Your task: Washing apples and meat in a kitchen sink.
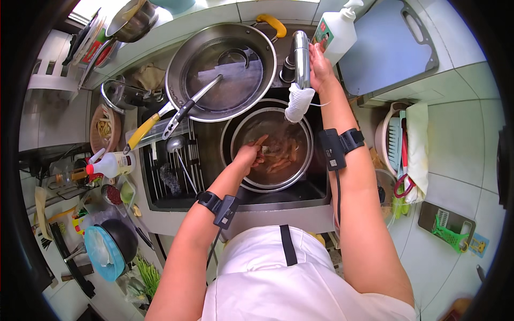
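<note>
My left hand (pixel 249 155) is in the metal bowl (pixel 308 160) in the black sink, its fingers around a reddish-brown strip that looks like meat. More such strips (pixel 285 154) lie in the bowl's cloudy water. My right hand (pixel 320 66) is raised against the far side of the chrome faucet (pixel 302 60); its fingers are partly hidden behind it. A white cloth (pixel 299 103) covers the spout above the bowl. Beside that hand stands a white pump bottle (pixel 338 34).
A large wok (pixel 176 52) with water and a ladle (pixel 200 94) sits across the sink's far edge. A drying rack with another ladle (pixel 176 143) fills the sink's left part. A plastic jug (pixel 112 163) stands left, a cutting board (pixel 385 48) at the back right, a basket (pixel 381 132) right.
</note>
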Available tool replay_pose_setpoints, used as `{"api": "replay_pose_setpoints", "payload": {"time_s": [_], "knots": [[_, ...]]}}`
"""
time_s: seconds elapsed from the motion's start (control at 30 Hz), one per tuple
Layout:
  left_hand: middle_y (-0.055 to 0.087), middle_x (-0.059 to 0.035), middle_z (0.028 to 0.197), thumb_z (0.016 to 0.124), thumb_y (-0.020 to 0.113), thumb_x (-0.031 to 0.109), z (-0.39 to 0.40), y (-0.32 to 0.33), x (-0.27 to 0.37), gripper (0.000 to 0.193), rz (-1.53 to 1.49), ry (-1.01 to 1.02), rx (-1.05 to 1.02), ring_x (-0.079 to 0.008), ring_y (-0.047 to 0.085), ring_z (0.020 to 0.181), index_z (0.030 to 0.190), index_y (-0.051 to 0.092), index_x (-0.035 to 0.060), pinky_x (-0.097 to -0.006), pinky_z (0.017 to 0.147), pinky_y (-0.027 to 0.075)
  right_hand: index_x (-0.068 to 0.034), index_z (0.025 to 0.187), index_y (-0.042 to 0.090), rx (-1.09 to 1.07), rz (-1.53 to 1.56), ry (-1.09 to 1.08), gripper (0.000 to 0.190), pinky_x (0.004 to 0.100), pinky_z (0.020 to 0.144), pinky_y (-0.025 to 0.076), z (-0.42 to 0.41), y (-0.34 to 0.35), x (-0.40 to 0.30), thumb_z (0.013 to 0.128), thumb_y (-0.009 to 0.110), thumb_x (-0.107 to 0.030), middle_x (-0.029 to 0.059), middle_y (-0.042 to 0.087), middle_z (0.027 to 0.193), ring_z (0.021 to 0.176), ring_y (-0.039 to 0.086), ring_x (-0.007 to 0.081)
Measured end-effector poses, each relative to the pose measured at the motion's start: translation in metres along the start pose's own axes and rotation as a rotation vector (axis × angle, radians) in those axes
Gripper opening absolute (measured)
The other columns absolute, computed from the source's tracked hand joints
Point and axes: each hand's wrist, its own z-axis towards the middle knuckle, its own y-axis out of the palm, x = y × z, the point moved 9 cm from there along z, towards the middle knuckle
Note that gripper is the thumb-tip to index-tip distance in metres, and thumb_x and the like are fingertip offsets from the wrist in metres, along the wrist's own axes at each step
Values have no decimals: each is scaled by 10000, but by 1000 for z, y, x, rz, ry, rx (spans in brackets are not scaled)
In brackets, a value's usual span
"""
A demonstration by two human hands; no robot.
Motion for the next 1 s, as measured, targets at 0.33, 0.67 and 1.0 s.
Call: {"api": "replay_pose_setpoints", "payload": {"time_s": [0.33,0.67,1.0], "knots": [[618,-48,811,822,470,20,11,-18,-4,205,-89,116,114,-97,543,592,1009,552,30,-214,535,405,-13,1350,290,48,129,-140,633,371,1043,252,-40,8,14,932,294,-487,164,321,1379,1266,326,236],[607,-52,792,860,529,106,-2,-30,2,156,-51,188,262,-92,500,523,990,505,23,-215,476,364,13,1148,523,515,45,541,438,397,899,397,-164,-65,256,732,585,-110,188,544,1157,1121,485,290],[571,-53,781,818,589,92,-15,-33,-25,255,-98,146,288,-94,469,511,1043,491,21,-220,431,346,-247,1337,328,255,-1026,649,658,441,1006,315,-210,-15,251,750,593,-114,236,172,1399,1260,273,409]]}}
